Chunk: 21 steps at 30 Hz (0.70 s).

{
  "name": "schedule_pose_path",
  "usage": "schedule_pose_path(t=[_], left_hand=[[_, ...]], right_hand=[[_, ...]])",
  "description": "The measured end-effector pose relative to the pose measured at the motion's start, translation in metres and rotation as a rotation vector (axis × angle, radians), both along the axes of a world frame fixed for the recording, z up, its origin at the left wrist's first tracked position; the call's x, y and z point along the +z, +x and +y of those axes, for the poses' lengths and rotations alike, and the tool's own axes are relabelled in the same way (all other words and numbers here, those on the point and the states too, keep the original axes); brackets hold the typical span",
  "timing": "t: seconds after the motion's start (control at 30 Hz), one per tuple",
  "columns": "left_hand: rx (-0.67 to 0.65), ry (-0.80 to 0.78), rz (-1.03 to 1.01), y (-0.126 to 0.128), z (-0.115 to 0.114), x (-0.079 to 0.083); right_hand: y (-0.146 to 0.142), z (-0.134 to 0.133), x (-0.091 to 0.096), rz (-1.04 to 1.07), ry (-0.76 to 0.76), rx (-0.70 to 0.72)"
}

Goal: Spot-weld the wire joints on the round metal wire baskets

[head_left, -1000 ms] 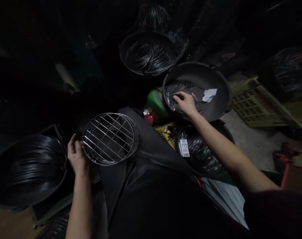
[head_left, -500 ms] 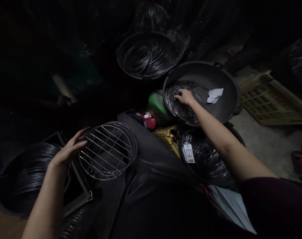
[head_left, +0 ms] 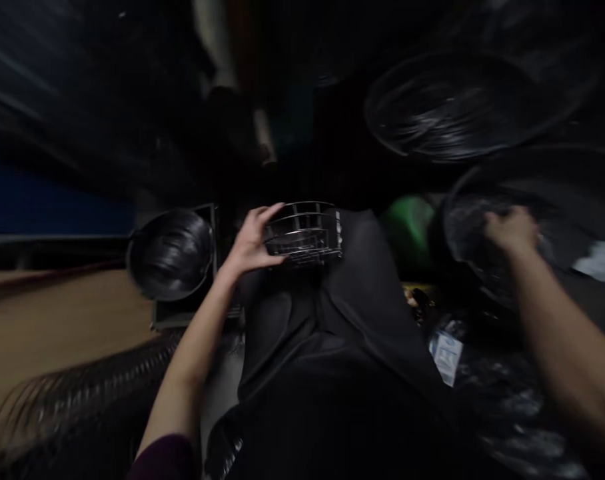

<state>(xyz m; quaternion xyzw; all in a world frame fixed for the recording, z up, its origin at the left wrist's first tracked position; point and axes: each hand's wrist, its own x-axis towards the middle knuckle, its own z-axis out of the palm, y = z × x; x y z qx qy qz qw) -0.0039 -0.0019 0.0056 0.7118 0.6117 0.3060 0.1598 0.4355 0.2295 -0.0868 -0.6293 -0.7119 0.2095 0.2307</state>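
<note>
Black wire coil point(head_left: 171, 253) far left. Left hand point(head_left: 250, 243) grips the edge of a round wire rack point(head_left: 302, 233), fingers spread, rack held above the black-clothed lap point(head_left: 332, 320). Right hand point(head_left: 512, 230) on loose wire pieces point(head_left: 465, 223) in a dark basin point(head_left: 446, 227); blurred, grip cannot be told. Rack shows its crossbars in place; loose pieces lie in the basin.

Light: dim, heavy shadow, motion-blurred | Floor: tan, lower left point(head_left: 47, 327) | Wall: dark blue panel point(head_left: 52, 200) above a pale strip point(head_left: 47, 237) | Upper room: nearly black, details hidden
</note>
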Motion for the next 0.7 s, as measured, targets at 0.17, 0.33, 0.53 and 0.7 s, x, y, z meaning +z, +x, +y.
schedule_pose_path(t=[0.17, 0.33, 0.53, 0.7], left_hand=[[0.032, -0.096, -0.022, 0.001, -0.007, -0.035], [0.031, -0.103, -0.110, -0.002, -0.022, -0.047], [0.093, -0.084, -0.125, 0.003, -0.026, -0.051], [0.087, 0.025, -0.129, -0.006, -0.016, -0.031]], right_hand=[[-0.069, -0.073, 0.074, 0.387, -0.277, -0.113], [-0.172, -0.136, 0.105, 0.471, -0.748, 0.552], [-0.236, -0.133, 0.090, 0.089, -0.372, 0.784], [-0.238, -0.143, 0.088, -0.231, 0.198, 1.031]])
